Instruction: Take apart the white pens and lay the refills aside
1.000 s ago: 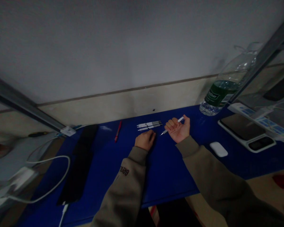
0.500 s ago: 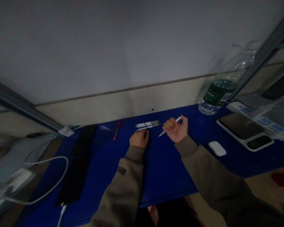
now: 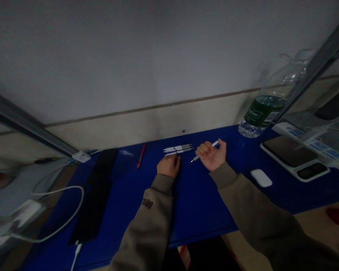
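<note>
Turned palm up, my right hand [image 3: 212, 155] has its fingers curled round a white pen [image 3: 196, 157]. The tip points down to the left, and the other end shows beside my thumb. My left hand [image 3: 168, 166] rests knuckles up on the blue table [image 3: 200, 203], its fingers curled and mostly hidden beneath it. Just beyond that hand several white pens [image 3: 180, 148] lie side by side, the nearest partly covered by the hand. Whether the left fingers grip this pen cannot be made out. A red pen [image 3: 141, 156] lies apart to the left.
A large water bottle [image 3: 261, 113] stands at the back right by a power strip [image 3: 296, 131] and a small scale [image 3: 293, 154]. Nearer lies a white rounded case [image 3: 261, 177]. On the left are a black flat object [image 3: 93, 210] and a white cable [image 3: 80, 203].
The whole view has shifted slightly, so everything sits a little further right. Both hands keep nearly the same pose, and the pen stays in my right hand.
</note>
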The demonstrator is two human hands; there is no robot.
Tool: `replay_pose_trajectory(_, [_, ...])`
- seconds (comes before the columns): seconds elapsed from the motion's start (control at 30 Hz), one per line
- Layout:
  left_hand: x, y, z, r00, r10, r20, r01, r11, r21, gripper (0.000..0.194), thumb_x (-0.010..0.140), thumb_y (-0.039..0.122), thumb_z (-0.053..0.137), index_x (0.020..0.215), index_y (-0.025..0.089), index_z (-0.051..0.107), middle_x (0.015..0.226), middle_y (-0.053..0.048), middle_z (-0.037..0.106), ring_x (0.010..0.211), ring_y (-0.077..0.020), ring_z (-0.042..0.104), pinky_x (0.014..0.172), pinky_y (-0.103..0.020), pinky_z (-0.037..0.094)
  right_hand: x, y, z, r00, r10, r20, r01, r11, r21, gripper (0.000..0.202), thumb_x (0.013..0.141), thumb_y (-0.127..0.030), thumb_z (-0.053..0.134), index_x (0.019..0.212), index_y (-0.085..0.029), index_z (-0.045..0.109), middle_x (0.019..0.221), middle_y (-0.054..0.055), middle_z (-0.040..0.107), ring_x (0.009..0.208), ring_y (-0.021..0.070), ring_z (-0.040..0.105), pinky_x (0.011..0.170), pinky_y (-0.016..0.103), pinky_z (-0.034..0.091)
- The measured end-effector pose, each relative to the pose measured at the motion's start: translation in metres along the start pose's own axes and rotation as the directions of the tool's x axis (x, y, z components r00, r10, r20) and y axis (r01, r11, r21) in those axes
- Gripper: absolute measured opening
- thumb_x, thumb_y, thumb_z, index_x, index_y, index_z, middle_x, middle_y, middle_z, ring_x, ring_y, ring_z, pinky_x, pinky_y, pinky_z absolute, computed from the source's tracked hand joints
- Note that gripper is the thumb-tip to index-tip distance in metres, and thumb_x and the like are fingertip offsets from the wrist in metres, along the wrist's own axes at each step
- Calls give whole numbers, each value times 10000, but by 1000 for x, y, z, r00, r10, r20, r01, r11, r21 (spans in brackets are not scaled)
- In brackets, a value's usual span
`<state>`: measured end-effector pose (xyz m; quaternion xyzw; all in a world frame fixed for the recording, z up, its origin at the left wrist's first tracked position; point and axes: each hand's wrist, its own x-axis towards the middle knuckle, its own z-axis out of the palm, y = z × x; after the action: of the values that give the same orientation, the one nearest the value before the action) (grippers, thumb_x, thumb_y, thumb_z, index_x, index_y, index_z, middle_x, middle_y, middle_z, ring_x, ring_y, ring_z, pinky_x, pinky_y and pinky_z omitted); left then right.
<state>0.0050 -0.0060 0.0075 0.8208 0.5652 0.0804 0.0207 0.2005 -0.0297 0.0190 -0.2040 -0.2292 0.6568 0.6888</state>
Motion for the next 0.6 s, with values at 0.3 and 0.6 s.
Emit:
replay_pose_trajectory(0.3, [-1,0,2,1000,17,-19,-16,1000,17,417,946,480,266,913,228,596,928,-54,666,894,-198,612,685,-284,437,-1,1,-1,993,64,102,-88,962,259,518,769,-579,416,564,-200,128,500,-48,161,492,96,183,517,277,223])
replay_pose_trajectory(0.6, [-1,-1,1,999,39,-18,-39,999,15,428,948,487,260,917,225,597,931,-56,658,897,-185,596,702,-274,429,-2,1,-4,989,76,126,-110,950,292,501,756,-542,446,551,-205,136,478,-53,153,470,91,163,490,273,206])
